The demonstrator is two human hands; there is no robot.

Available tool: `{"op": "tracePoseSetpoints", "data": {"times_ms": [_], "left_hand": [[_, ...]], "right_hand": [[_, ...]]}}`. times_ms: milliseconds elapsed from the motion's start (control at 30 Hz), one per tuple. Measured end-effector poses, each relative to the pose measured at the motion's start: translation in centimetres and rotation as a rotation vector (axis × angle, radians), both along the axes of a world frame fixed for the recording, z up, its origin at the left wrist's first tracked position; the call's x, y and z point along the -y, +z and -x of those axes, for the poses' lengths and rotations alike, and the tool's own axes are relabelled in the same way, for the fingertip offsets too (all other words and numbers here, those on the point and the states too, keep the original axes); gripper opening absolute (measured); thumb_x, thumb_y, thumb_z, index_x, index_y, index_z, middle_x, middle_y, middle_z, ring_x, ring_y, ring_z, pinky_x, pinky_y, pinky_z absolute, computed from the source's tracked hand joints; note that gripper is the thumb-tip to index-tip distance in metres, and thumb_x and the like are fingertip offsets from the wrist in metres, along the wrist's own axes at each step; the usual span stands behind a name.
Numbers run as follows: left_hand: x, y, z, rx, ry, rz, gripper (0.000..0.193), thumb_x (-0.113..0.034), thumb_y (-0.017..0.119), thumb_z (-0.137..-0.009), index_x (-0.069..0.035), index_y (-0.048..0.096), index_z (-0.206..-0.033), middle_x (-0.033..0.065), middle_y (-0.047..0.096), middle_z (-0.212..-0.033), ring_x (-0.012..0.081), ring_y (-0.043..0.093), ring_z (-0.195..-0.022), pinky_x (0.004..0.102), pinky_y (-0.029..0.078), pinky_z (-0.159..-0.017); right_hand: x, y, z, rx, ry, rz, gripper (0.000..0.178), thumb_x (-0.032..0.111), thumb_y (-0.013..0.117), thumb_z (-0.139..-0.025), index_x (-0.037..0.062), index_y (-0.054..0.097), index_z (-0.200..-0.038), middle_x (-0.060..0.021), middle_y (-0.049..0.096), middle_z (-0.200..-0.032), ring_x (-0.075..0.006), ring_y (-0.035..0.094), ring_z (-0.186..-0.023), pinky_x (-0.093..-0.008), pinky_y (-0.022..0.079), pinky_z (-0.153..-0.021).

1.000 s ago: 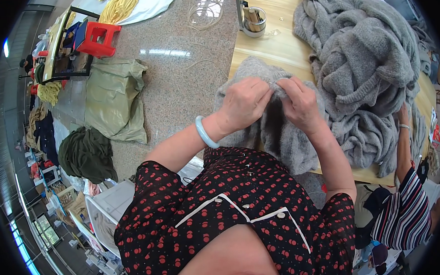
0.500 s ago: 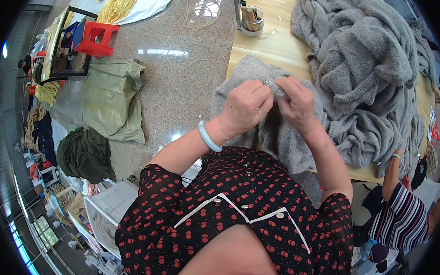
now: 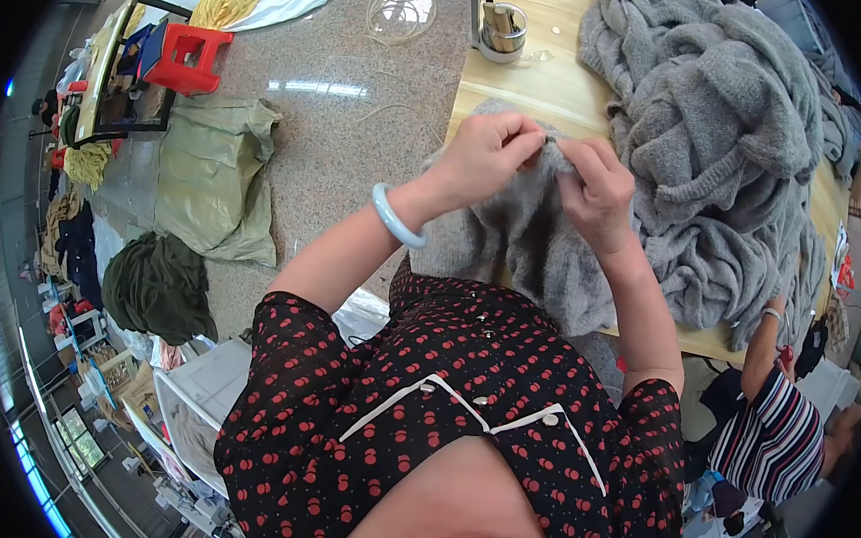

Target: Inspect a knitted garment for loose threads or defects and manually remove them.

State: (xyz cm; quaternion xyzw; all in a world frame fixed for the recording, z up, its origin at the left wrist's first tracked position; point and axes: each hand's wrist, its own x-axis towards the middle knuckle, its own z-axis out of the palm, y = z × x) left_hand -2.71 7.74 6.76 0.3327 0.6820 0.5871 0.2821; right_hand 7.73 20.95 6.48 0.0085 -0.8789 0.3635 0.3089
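Observation:
A fuzzy grey knit garment (image 3: 572,281) hangs over the near left edge of the wooden table. My right hand (image 3: 597,187) grips a raised bit of it between thumb and fingers. Right beside it, my left hand (image 3: 493,159) is closed in a pinch, thumb against forefinger, its tips almost meeting the right hand's. A tiny dark spot shows between the two sets of fingertips, too small to name. What the left fingers pinch cannot be made out. A pale blue bangle (image 3: 397,217) circles my left wrist.
A large heap of grey knitwear (image 3: 714,108) covers the table's (image 3: 561,72) right side. A metal cup of tools (image 3: 504,33) stands at its far edge. Another person (image 3: 770,431) in stripes reaches to the heap at right. Left on the floor lie a khaki sack (image 3: 213,178) and dark green cloth (image 3: 157,295).
My left hand has shifted slightly up and its fingers now pinch differently. My right hand has moved a little right, still on the knit. The shiny spot between the hands no longer shows.

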Motion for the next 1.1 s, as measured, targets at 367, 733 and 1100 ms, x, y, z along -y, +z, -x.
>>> {"op": "tracePoseSetpoints", "data": {"times_ms": [367, 733, 1100], "left_hand": [[-0.7, -5.6, -5.2, -0.474, 0.240, 0.180, 0.018, -0.015, 0.061, -0.072, -0.002, 0.055, -0.081, 0.0146, 0.056, -0.079, 0.0306, 0.057, -0.069, 0.0352, 0.045, -0.060], [1.9, -0.9, -1.9, 0.461, 0.143, -0.210, 0.012, -0.015, 0.049, -0.086, -0.005, 0.053, -0.081, -0.0080, 0.044, -0.067, 0.0013, 0.037, -0.062, 0.0176, 0.033, -0.056], [3.3, 1.1, -3.3, -0.187, 0.182, -0.131, 0.020, -0.010, 0.061, -0.077, -0.001, 0.061, -0.095, 0.0130, 0.063, -0.078, 0.0172, 0.059, -0.065, 0.0267, 0.046, -0.062]], "right_hand": [[-2.4, -0.7, 1.3, 0.343, -0.037, 0.919, 0.021, -0.004, 0.048, -0.079, -0.0017, 0.055, -0.099, -0.0007, 0.056, -0.088, -0.0049, 0.050, -0.080, -0.0165, 0.039, -0.072], [-4.3, 2.0, -2.3, 0.168, -0.243, 0.549, 0.022, -0.004, 0.049, -0.080, -0.0002, 0.056, -0.101, -0.0004, 0.057, -0.092, -0.0046, 0.050, -0.082, -0.0164, 0.038, -0.073], [-3.6, 1.9, -5.3, 0.282, -0.214, 0.170, 0.024, -0.006, 0.050, -0.076, 0.0008, 0.058, -0.097, -0.0025, 0.057, -0.082, -0.0079, 0.050, -0.071, -0.0188, 0.038, -0.064]]}}
